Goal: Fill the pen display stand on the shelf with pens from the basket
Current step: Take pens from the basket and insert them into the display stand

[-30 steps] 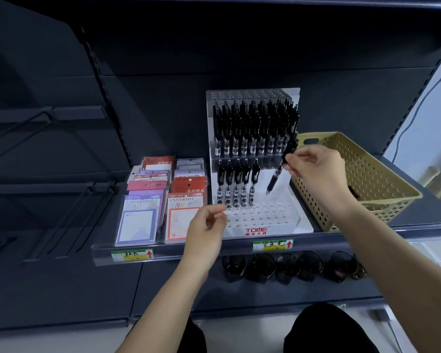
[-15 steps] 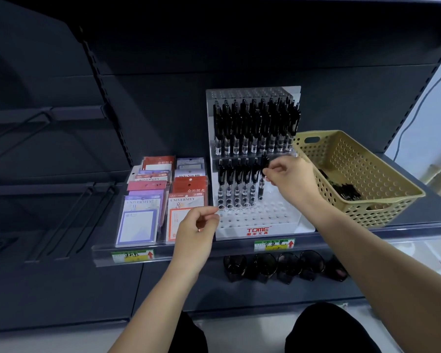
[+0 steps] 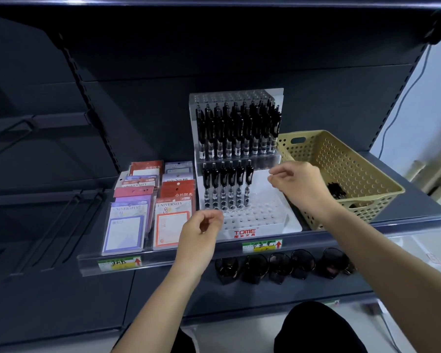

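A dark grey metal shelf (image 3: 415,200) carries everything. At its middle stands the white tiered plastic pen display stand (image 3: 245,231) (red "TOME" lettering on its front), and touching it at 3 o'clock sits a beige perforated plastic basket (image 3: 341,159). At the stand's 9 o'clock lie flat packets of sticky notes (image 3: 148,207). The right hand (image 3: 301,184) hovers at 3 o'clock of the stand's lower tier, fingers bent, thumb and forefinger narrowly apart, holding nothing. The left hand (image 3: 199,233) hangs at the stand's 7 o'clock, fingers loosely curled and empty. Black pens crowd the upper tier (image 3: 237,128), six stand in the lower row (image 3: 227,184), and a few lie in the basket (image 3: 336,191).
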Action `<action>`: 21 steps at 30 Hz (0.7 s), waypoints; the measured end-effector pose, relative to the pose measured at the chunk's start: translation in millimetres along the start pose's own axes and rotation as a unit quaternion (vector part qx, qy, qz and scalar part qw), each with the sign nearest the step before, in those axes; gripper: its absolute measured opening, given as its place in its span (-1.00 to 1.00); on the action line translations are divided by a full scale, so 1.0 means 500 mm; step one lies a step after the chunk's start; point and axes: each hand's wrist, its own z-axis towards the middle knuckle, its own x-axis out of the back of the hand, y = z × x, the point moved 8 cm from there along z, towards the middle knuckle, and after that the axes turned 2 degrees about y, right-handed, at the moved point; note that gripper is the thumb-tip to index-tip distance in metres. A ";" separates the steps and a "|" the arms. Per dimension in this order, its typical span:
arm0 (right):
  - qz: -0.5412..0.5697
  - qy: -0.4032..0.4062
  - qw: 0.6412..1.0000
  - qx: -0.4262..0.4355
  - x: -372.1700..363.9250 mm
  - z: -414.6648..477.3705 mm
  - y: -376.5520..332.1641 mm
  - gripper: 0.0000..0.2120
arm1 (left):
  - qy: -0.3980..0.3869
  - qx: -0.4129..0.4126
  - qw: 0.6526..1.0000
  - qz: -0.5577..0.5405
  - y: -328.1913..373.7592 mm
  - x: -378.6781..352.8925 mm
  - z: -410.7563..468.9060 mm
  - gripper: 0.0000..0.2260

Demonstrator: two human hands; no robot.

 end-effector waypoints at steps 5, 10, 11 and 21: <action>-0.049 0.029 0.998 -0.004 0.108 -0.026 0.060 -0.82 | -0.036 -0.010 0.999 0.013 0.028 -0.074 -0.003 -0.91; -0.121 0.016 0.992 -0.037 0.187 -0.039 0.144 -0.80 | -0.096 -0.052 0.992 0.056 0.085 -0.177 0.000 -0.90; -0.135 -0.007 0.990 -0.042 0.190 -0.040 0.159 -0.80 | -0.106 -0.060 0.991 0.062 0.097 -0.199 0.003 -0.90; -0.175 -0.103 0.979 -0.009 0.182 -0.042 0.226 -0.79 | -0.172 -0.002 0.969 0.174 0.127 -0.395 0.072 -0.48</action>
